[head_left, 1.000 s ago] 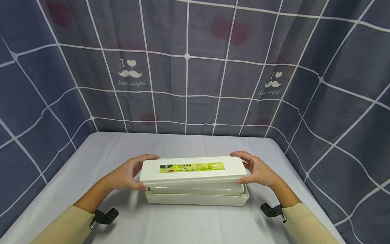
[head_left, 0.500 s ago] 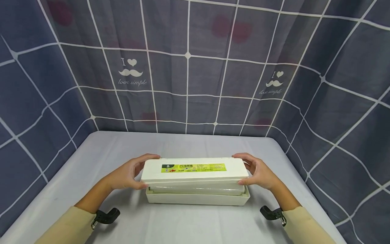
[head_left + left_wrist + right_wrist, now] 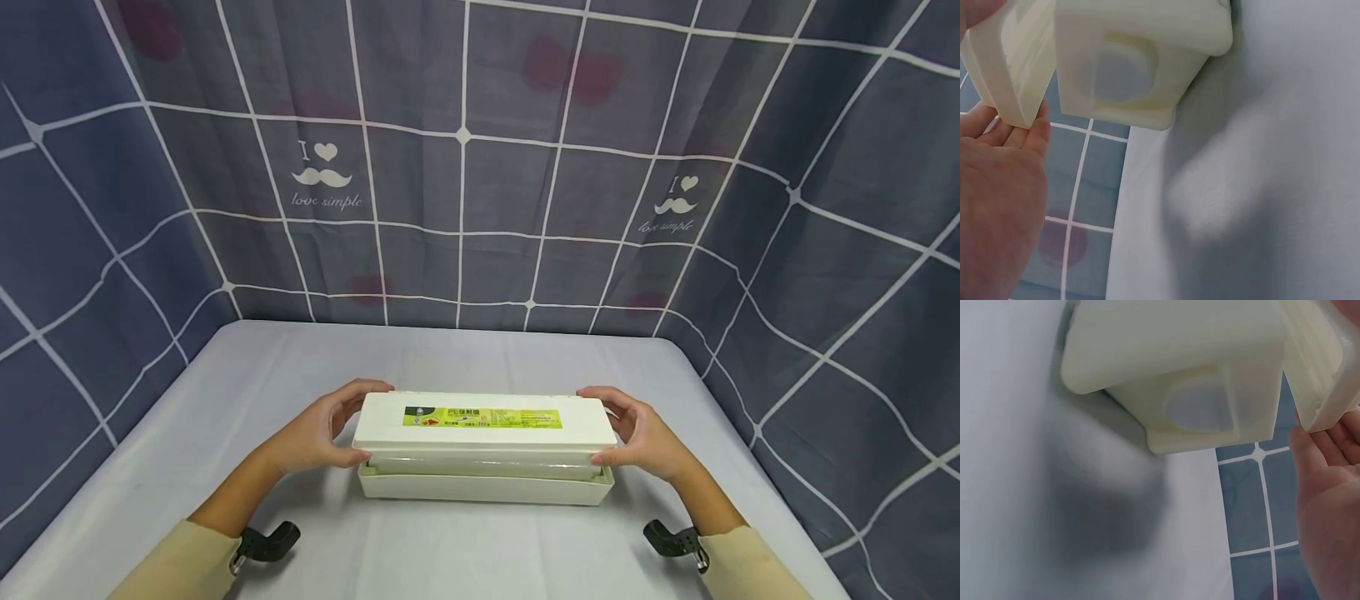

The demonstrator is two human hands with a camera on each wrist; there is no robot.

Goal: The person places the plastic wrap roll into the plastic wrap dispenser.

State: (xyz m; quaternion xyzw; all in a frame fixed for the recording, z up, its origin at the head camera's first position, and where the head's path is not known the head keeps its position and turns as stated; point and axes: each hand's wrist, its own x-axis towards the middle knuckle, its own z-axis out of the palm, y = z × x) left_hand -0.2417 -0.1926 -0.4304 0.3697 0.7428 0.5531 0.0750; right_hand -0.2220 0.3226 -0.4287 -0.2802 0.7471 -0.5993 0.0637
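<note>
A long white cling film box stands on the table, with its base (image 3: 487,490) flat on the cloth. A roll of cling film (image 3: 487,463) lies in the base. Above the roll is the lid (image 3: 480,436), which bears a yellow-green label (image 3: 482,417) and sits apart from the base at the front. My left hand (image 3: 318,429) grips the lid's left end, thumb at the front and fingers at the back. At its right end my right hand (image 3: 637,433) holds it the same way. Both wrist views show a gap between the lid (image 3: 1007,69) and the base (image 3: 1172,344).
White cloth (image 3: 300,358) covers the table. Dark blue-grey checked curtains (image 3: 495,192) hang behind it and along both sides. A black strap with a camera mount (image 3: 270,542) sits on my left wrist, and a similar mount (image 3: 670,539) on my right.
The lid has come down a little, mostly at its right end, and now lies more level. It has also shifted slightly right. My right hand has lowered with it; the base stays put.
</note>
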